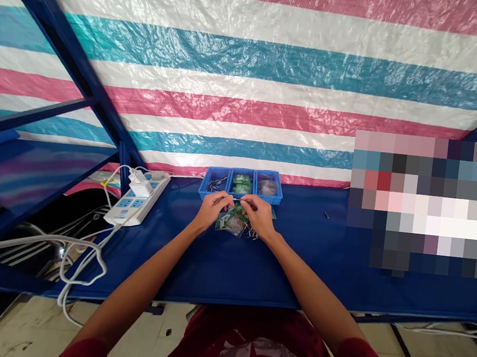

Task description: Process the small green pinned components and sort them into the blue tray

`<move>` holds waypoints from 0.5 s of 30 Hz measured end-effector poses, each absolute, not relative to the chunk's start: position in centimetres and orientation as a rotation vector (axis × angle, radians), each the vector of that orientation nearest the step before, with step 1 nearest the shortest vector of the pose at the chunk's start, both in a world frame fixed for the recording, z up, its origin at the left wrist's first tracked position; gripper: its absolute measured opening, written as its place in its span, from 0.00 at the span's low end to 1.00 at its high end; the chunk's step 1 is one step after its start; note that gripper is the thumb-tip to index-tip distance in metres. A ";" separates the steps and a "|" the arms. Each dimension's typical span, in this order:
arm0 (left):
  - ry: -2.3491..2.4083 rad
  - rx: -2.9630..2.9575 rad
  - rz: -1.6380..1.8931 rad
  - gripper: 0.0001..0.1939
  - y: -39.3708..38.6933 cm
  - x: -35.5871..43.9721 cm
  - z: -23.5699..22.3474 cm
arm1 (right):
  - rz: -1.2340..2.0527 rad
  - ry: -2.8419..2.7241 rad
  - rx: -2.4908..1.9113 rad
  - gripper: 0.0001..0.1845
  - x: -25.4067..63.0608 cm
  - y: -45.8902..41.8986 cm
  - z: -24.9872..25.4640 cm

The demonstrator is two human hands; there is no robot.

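While your left hand (pixel 213 209) and right hand (pixel 260 218) pinch a thin piece (pixel 237 200) between them, just in front of the blue bins (pixel 274 199), the tabletop (pixel 228 274) stretches rightward from the bins and back to its edge near you. Your fingertips hide the piece's ends, your hands part of the packets (pixel 234 223); far right of the bins sits a pixelated patch (pixel 422 215). White lettering on your shirt (pixel 205 334) is cut off.

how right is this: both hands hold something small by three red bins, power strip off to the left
Wrong colour: the head view shows three blue bins. The left hand and right hand do hold something small by them, power strip off to the left.
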State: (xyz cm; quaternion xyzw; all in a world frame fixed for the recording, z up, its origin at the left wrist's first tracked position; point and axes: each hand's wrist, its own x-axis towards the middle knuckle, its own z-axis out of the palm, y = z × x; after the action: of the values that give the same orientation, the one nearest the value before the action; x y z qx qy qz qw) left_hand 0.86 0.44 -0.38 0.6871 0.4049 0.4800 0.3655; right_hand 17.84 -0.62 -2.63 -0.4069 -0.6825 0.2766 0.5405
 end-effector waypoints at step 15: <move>1.009 1.616 1.396 0.14 0.7 1.6 -1.3 | 0.617 -1.652 -0.996 0.17 17.7 -0.7 -2.9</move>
State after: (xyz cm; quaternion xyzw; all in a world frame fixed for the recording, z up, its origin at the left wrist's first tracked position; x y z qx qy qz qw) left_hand 1.56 0.67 -1.33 0.6328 0.3950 0.5468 0.3802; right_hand 17.72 -0.68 -2.89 -0.4171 -0.6920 0.2585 0.5295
